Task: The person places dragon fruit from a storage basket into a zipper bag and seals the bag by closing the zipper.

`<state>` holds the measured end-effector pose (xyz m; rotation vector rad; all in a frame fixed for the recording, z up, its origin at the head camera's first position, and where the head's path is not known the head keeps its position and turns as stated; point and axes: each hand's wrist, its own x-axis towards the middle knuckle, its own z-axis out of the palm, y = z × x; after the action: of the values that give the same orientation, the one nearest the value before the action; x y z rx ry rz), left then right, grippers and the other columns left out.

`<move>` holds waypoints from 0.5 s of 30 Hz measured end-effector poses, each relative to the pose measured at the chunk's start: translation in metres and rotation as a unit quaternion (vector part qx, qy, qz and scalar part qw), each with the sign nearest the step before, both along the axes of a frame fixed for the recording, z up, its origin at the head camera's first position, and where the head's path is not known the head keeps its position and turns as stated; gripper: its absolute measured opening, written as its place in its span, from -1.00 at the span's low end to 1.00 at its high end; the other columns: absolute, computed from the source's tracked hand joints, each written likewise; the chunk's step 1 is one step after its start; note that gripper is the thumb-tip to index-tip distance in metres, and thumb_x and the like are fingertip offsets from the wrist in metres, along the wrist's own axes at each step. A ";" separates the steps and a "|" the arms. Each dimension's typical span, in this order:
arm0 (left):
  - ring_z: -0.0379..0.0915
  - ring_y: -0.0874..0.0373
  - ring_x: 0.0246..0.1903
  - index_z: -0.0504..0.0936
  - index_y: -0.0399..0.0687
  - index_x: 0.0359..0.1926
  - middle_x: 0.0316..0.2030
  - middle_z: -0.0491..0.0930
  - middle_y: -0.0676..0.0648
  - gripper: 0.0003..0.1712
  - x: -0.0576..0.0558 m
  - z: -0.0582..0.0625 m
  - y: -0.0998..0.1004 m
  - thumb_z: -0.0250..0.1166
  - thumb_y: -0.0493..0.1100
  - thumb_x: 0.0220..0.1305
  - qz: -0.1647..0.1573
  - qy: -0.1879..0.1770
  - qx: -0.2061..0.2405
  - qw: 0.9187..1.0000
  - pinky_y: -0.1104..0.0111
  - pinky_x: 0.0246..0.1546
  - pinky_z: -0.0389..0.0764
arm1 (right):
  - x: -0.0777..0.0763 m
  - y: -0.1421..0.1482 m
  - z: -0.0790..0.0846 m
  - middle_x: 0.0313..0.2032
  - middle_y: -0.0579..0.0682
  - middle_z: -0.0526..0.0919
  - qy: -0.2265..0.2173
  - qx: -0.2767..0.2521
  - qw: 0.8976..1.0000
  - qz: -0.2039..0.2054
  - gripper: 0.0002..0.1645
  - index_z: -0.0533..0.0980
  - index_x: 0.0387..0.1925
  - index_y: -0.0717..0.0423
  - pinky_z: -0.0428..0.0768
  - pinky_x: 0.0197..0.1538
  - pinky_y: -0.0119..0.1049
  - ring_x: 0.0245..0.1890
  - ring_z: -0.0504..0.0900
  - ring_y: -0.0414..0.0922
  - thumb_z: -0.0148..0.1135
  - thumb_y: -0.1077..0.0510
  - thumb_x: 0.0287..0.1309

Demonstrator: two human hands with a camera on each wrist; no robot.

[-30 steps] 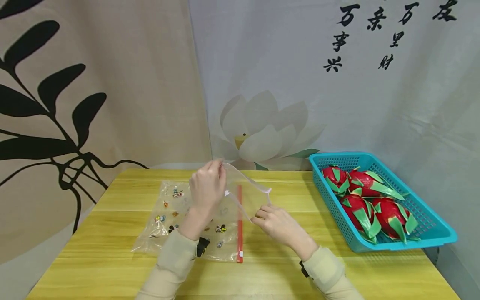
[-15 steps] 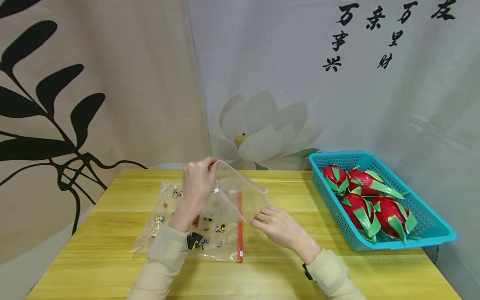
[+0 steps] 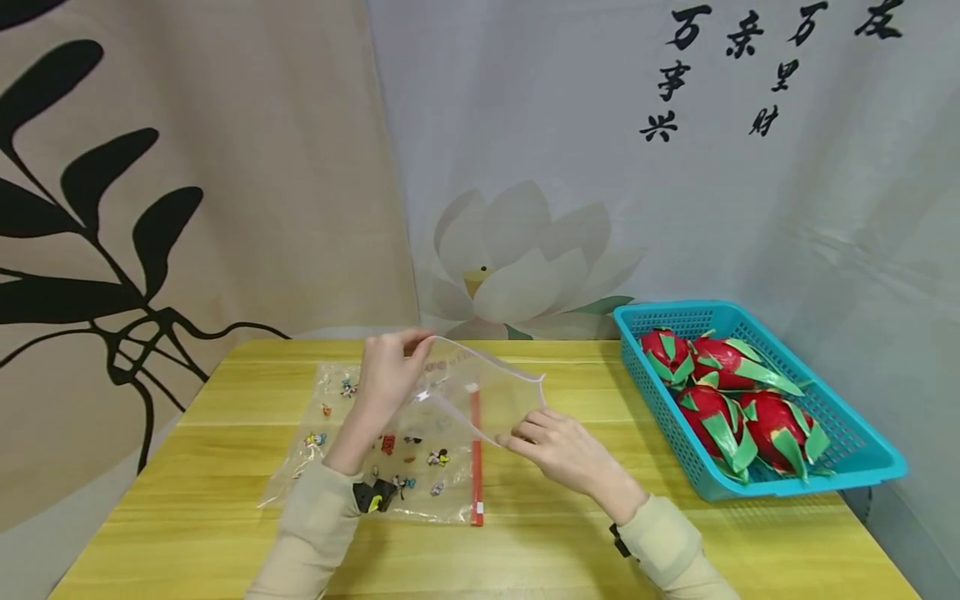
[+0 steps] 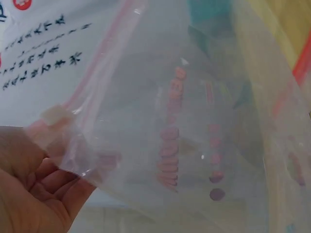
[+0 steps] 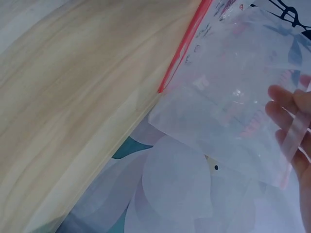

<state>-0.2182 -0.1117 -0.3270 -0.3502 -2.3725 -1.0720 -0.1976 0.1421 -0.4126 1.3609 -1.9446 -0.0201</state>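
Observation:
A clear zip bag [image 3: 504,385] is stretched between my two hands above the table, its mouth spread with a pale rim. My left hand [image 3: 390,375] pinches its upper left corner, near a white slider [image 4: 56,115] that shows in the left wrist view. At the lower right of the mouth, my right hand [image 3: 558,454] holds the edge between thumb and curled fingers. Pink print shows through the film in the left wrist view. Beneath lies a second zip bag [image 3: 450,504], flat, printed with small cartoon figures and closed off by a red strip [image 3: 477,475]; the left arm partly covers it.
A blue plastic basket [image 3: 757,493] stands at the table's right side, with several red dragon fruits [image 3: 708,417] with green scales inside. The yellow wood-grain table [image 3: 202,500] meets a hanging cloth [image 3: 300,167] printed with a plant, a lotus and characters.
My left hand has moved left and slightly down with its corner of the clear zip bag. The right hand keeps its hold on the edge, almost in place.

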 end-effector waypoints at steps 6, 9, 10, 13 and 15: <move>0.68 0.02 -0.45 0.71 -0.30 -0.24 -0.34 0.73 -0.25 -0.82 0.001 -0.005 0.003 0.28 -0.24 0.23 0.001 0.000 -0.012 1.000 0.28 -0.39 0.68 | 0.004 0.004 0.015 -0.25 -0.14 0.70 -0.037 0.012 0.999 -0.019 -0.56 0.59 -0.04 -0.03 0.63 -0.08 -0.37 -0.17 0.62 -0.18 0.28 0.32 -0.01; 0.69 0.02 -0.42 0.71 -0.27 -0.24 -0.34 0.74 -0.22 -0.82 0.003 -0.006 0.006 0.28 -0.23 0.23 0.003 0.005 -0.015 1.000 0.27 -0.39 0.69 | 0.007 0.010 0.032 -0.19 -0.11 0.70 -0.053 0.007 0.998 -0.029 -0.69 0.58 -0.02 -0.01 0.63 -0.04 -0.33 -0.12 0.61 -0.14 0.15 0.24 0.21; 0.69 0.02 -0.41 0.72 -0.27 -0.25 -0.35 0.74 -0.22 -0.82 0.004 -0.006 0.007 0.28 -0.23 0.23 0.004 0.008 -0.017 1.000 0.27 -0.39 0.68 | 0.007 0.013 0.039 -0.17 -0.09 0.70 -0.055 0.002 0.998 -0.032 -0.72 0.58 -0.02 -0.01 0.63 -0.03 -0.30 -0.11 0.62 -0.12 0.09 0.20 0.27; 0.69 0.04 -0.44 0.73 -0.25 -0.26 -0.39 0.74 -0.18 -0.83 0.005 -0.006 0.009 0.27 -0.23 0.24 0.007 0.022 -0.024 0.999 0.33 -0.45 0.64 | 0.003 0.028 0.064 -0.16 -0.02 0.71 -0.058 -0.021 0.996 -0.058 -0.72 0.59 -0.02 0.06 0.63 -0.04 -0.20 -0.11 0.64 -0.05 0.11 0.16 0.27; 0.68 0.05 -0.47 0.73 -0.24 -0.27 -0.41 0.74 -0.17 -0.83 0.005 -0.006 0.011 0.27 -0.23 0.24 0.007 0.030 -0.027 0.999 0.42 -0.53 0.56 | -0.004 0.041 0.082 -0.17 0.03 0.72 -0.071 -0.044 0.991 -0.101 -0.69 0.59 -0.03 0.11 0.64 -0.11 -0.13 -0.14 0.65 0.01 0.22 0.16 0.17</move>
<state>-0.2130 -0.1011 -0.3325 -0.3792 -2.3512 -0.9780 -0.2020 0.1836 -0.3309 1.1316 -2.1699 0.0659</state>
